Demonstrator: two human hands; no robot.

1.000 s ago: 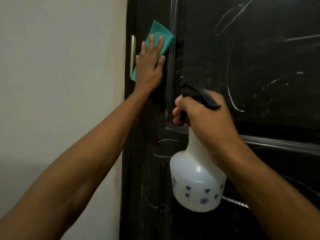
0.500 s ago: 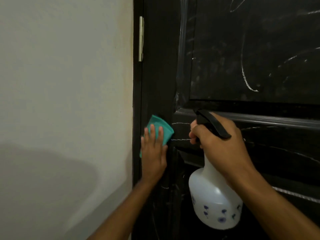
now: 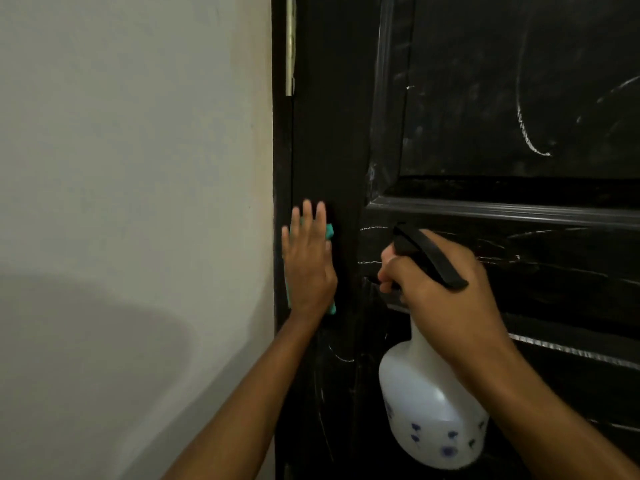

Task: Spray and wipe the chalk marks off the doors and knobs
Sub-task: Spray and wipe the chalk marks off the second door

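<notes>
Nearest, low right: right hand [image 3: 446, 292] wrapped round the neck of a white spray bottle [image 3: 429, 410] with small blue flowers, fingers curled on the black trigger head [image 3: 426, 258]. Bottle upright, body hanging below the fist, nozzle facing the door.

A little further, left of the bottle: left hand [image 3: 308, 265] flat, fingers straight and pointing up, pressing a teal cloth [image 3: 330, 233] against the door's dark upright edge strip. Cloth mostly hidden beneath the palm, slivers showing at the fingertips and by the wrist. Nothing gripped there, only pressed.

Beyond both hands: black panelled door [image 3: 485, 116], glossy mouldings, a metal hinge [image 3: 290, 46] high on its left edge, a plain pale wall [image 3: 138, 168] to the left.

Chalk marks [image 3: 372, 262]: short white scratches on the cross rail just right of the cloth and directly ahead of the nozzle; a faint curl just below the left wrist; a long curved stroke on the upper panel, up and well right. No knob in view.

Likely next: the rail marks, lying sideways along the rail, to the right of the cloth hand. Left hand nearer, probably a sweep to the right along their length; spray already aimed that way.
</notes>
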